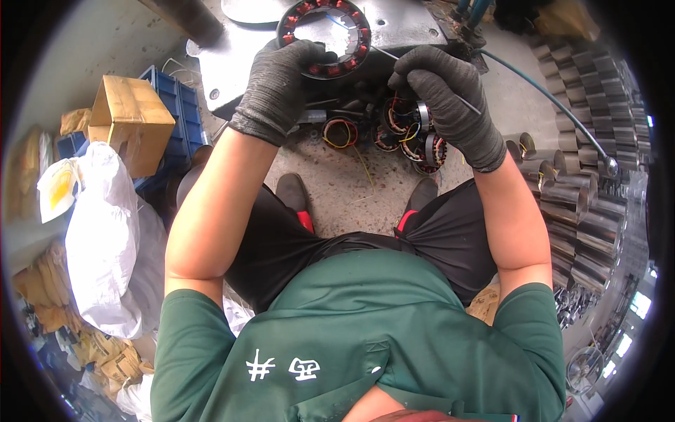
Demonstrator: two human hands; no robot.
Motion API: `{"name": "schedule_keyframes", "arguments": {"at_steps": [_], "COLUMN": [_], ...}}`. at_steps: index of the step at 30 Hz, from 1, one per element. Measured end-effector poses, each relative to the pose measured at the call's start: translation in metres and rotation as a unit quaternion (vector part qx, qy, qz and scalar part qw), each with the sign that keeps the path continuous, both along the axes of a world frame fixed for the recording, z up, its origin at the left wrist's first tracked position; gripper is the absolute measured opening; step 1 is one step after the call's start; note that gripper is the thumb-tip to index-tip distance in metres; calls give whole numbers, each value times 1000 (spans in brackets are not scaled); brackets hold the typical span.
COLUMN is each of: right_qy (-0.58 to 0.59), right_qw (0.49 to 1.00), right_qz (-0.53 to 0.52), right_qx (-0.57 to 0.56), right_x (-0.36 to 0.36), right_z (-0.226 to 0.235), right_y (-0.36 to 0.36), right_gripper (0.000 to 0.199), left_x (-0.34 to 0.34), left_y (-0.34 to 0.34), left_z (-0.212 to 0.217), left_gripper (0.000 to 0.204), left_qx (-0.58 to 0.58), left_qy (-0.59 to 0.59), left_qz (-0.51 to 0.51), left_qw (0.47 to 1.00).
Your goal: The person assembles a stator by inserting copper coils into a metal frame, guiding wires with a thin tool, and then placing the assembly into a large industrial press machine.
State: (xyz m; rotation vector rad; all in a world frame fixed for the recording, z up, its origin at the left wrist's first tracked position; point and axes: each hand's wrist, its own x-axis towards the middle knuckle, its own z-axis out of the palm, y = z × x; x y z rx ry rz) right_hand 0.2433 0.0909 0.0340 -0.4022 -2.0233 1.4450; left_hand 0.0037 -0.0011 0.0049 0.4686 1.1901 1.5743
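My left hand (276, 90), in a dark grey knitted glove, grips the lower left rim of a ring-shaped motor stator (363, 41). The black ring has reddish copper windings around its inside and is held up over the metal worktable (411, 27). Closed around a thin metal rod (384, 53) is my right hand (450, 102), gloved the same way. One end of the rod points at the stator's right side; its other end sticks out past my palm. Whether its tip touches the windings I cannot tell. A thin blue strand (336, 21) shows within the ring.
Several wound stators (406, 133) with loose wires lie on the floor beyond my feet. Left stand a cardboard box (133, 116), blue crates (184, 112) and a white sack (104, 246). Shiny metal cylinders (568, 190) are stacked at right, near a teal hose (540, 88).
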Motion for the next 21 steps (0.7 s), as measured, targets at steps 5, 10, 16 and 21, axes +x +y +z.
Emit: {"name": "schedule_keyframes", "arguments": {"at_steps": [5,10,16,21], "right_qy": [-56,-68,41,93], "right_qw": [996,995,985,984], "right_qz": [4,9,39,41], "right_qx": [69,68,-165,-145], "right_x": [1,0,5,9], "right_z": [3,4,11,9], "right_y": [5,4,11,12], "right_gripper": [18,18,25,27], "left_x": [4,6,5,4], "left_y": [-3,-3,-4,-1], "left_z": [1,4,3,-2], "left_gripper": [30,37,40,43], "left_qx": [-13,-5,8,23], "left_qy": [27,12,46,-29], "left_qz": [-15,-1,-18,-10], "left_qw": [999,1000,999,999]}}
